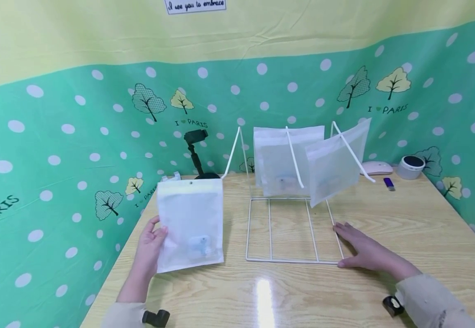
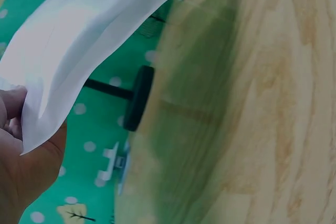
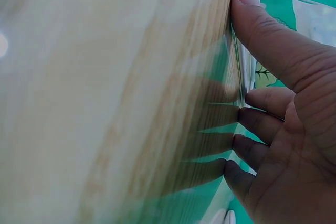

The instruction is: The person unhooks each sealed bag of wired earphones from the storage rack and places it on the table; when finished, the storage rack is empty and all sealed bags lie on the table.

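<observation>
By its left edge, my left hand [image 1: 149, 250] holds a flat white frosted pouch [image 1: 190, 214], thumb in front. The pouch has a small hole near its top and a small bluish object showing through low down. In the left wrist view the pouch [image 2: 79, 35] bends away from the hand. A white wire rack [image 1: 292, 261] stands on the table, with slanting prongs above its grid base. Similar pouches [image 1: 280, 159] hang on its middle prong, and another pouch [image 1: 336, 166] hangs tilted on the right one. My right hand [image 1: 366, 253] rests at the base's right side, fingers spread.
Behind the held pouch stands a black stand [image 1: 196, 155]. At the back right lie a pale pink mouse [image 1: 377, 167], a round white device with a dark top [image 1: 410, 166] and a small blue stick [image 1: 389, 184]. A patterned cloth hangs behind the wooden table [image 1: 204, 296].
</observation>
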Demonstrator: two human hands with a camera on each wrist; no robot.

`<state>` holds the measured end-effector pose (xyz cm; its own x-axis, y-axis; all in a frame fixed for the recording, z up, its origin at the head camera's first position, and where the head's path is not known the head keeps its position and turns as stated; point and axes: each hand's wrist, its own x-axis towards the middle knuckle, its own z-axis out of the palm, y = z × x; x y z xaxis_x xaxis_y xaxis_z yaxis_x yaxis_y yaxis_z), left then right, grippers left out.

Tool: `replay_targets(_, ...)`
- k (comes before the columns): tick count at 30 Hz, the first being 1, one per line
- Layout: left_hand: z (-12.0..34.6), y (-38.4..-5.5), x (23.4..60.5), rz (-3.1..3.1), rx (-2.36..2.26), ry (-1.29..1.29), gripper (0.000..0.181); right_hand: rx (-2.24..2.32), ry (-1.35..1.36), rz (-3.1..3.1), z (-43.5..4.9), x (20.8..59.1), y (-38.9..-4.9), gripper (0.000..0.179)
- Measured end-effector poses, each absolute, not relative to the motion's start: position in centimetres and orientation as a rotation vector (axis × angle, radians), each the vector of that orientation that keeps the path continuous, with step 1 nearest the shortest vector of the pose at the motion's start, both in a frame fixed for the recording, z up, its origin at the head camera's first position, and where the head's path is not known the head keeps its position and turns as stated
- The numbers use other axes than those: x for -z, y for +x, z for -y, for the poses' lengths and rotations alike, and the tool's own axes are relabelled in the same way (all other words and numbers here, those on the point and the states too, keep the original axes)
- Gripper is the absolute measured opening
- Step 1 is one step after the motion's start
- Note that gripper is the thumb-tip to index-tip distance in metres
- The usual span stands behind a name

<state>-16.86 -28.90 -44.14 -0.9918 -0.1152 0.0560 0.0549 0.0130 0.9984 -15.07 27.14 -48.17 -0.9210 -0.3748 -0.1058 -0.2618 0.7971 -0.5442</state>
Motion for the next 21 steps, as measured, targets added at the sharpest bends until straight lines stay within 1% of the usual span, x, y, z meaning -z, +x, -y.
replay_targets(4, 28.4, -18.0, 45.4, 2.34, 2.137, 0.14, 0.037, 0.795, -0.495, -2.779, -27.1, 48.1, -15.0, 0.107)
replay_targets(7, 27.8, -18.9, 46.2, 2.418, 2.141, 0.178, 0.041, 0.798, -0.498, -2.782, -27.2, 48.1, -15.0, 0.107)
replay_targets(16, 26.3, -21.3, 48.0, 2.604, 1.956, 0.263, 0.045, 0.802, -0.49, -2.778, -27.2, 48.2, -15.0, 0.107)
replay_targets(21, 25.8, -22.0, 48.8, 2.659, 1.881, 0.313, 0.045, 0.817, -0.5, -2.775, -27.2, 48.2, -15.0, 0.106)
